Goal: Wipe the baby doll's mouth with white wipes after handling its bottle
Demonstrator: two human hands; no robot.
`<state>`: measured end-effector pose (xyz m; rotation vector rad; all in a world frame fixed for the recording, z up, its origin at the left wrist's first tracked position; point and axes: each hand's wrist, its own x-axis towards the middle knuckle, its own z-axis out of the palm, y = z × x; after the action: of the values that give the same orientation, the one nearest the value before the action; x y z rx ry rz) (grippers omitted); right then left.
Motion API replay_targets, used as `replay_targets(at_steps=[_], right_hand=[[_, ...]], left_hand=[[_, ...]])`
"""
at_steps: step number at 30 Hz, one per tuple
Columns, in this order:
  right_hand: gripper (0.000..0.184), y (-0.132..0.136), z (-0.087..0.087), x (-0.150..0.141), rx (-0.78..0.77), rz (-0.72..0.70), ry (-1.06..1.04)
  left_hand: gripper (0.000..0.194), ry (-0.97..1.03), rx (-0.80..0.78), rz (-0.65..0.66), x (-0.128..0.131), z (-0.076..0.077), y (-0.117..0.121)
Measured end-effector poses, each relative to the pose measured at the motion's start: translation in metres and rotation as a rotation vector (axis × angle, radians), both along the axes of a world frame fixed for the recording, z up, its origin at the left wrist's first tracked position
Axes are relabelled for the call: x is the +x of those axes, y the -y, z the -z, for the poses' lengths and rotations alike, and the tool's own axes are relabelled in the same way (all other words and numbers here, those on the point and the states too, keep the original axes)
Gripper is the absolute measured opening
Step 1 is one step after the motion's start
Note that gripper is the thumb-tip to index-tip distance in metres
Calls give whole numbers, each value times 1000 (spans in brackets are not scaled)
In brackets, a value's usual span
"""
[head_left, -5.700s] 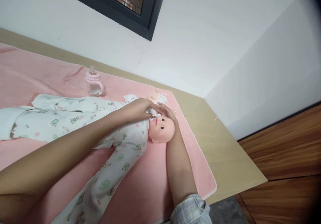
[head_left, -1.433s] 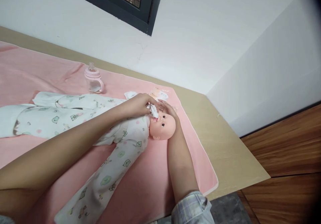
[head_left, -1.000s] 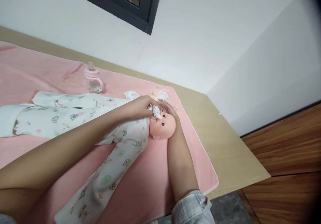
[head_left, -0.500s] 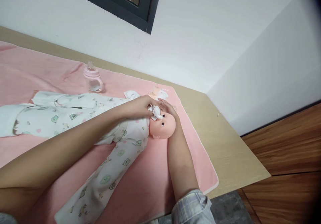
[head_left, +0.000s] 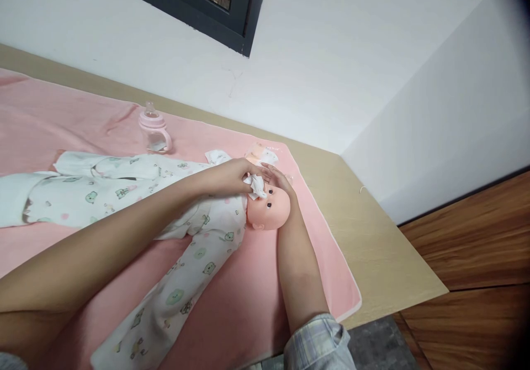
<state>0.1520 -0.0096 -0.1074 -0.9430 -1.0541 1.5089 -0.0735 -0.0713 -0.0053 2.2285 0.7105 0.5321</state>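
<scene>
A baby doll point(head_left: 267, 215) lies on its back, its bald head toward the right, dressed in a white outfit printed with small green animals. My left hand point(head_left: 232, 175) reaches across its chest, closed on a crumpled white tissue point(head_left: 257, 186). The tissue rests against the lower part of the doll's face, covering the mouth area. My right hand point(head_left: 280, 178) lies along the far side of the head, its fingers stretched out toward the left fingertips. Its wrist passes close by the top of the head.
A pink blanket point(head_left: 323, 281) covers much of the wooden table point(head_left: 385, 259). On it, beyond the doll, stands a pink-lidded baby bottle point(head_left: 155, 130) with a handle. A plastic packet point(head_left: 263, 153) lies past my hands. White wall and a dark window frame point(head_left: 232, 33) rise behind.
Almost nothing differs. The tissue has shifted very slightly toward the left in my left hand; the right hand has stayed where it was.
</scene>
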Motion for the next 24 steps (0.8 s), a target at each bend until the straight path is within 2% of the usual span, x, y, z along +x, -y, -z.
replay_targets(at_steps=[7, 15, 24], right_hand=[[34, -6, 7, 2, 14, -16, -51], [39, -9, 8, 2, -4, -23, -64], [37, -8, 7, 2, 16, -33, -58]], left_hand=[[37, -90, -13, 8, -7, -14, 3], [36, -101, 21, 74, -4, -2, -3], [35, -141, 115, 3, -4, 0, -4]])
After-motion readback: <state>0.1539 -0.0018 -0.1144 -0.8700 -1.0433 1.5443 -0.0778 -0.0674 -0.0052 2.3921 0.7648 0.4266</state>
